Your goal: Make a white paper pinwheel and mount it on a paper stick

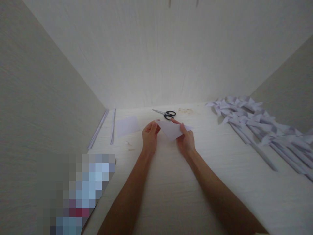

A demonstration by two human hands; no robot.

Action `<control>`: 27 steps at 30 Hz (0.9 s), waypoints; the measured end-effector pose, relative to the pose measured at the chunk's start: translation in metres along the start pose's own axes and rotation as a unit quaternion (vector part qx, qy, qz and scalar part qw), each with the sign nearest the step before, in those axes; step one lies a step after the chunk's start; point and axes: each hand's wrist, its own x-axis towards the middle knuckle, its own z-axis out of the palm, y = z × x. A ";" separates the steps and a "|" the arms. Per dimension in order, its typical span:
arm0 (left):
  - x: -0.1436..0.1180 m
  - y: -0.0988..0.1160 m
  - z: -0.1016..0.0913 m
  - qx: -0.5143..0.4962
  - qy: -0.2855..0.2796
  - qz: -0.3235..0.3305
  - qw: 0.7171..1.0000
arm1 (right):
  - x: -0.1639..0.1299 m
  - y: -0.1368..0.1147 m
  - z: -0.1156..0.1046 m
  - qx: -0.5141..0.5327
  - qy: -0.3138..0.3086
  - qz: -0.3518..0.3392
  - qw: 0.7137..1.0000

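Observation:
Between my two hands is a white sheet of paper (170, 130), folded or tilted so that one corner points down toward me. My left hand (149, 134) pinches its left corner between thumb and fingers. On the right side, my right hand (186, 138) grips the paper with the thumb on top and fingers beneath. A pair of scissors (167, 114) with black handles lies just beyond the paper, blades pointing left. To the left of my left hand a flat white paper square (127, 125) rests on the table.
Several white paper pinwheels (244, 114) on rolled paper sticks are heaped along the right. Two thin paper sticks (112, 126) lie at the left near the wall. Small scraps (185, 111) sit by the scissors. A pixelated area (90, 186) covers the lower left.

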 end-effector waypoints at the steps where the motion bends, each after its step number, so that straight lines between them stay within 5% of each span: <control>1: -0.001 -0.002 0.001 0.022 0.001 0.005 1.000 | 0.001 0.001 0.000 -0.009 -0.006 0.012 1.000; 9: 0.003 0.002 -0.007 -0.050 0.101 -0.003 0.994 | -0.001 0.009 -0.007 -0.167 -0.079 -0.010 0.983; 16: 0.003 0.002 -0.007 -0.062 0.103 0.001 0.993 | -0.007 0.000 -0.001 -0.284 -0.088 -0.005 0.955; 23: 0.002 0.003 -0.003 -0.038 0.033 -0.034 0.998 | -0.003 0.004 -0.006 -0.270 -0.036 0.007 0.962; 27: 0.000 -0.001 -0.004 0.061 -0.019 -0.039 0.997 | 0.001 0.009 -0.010 -0.199 -0.028 0.015 0.979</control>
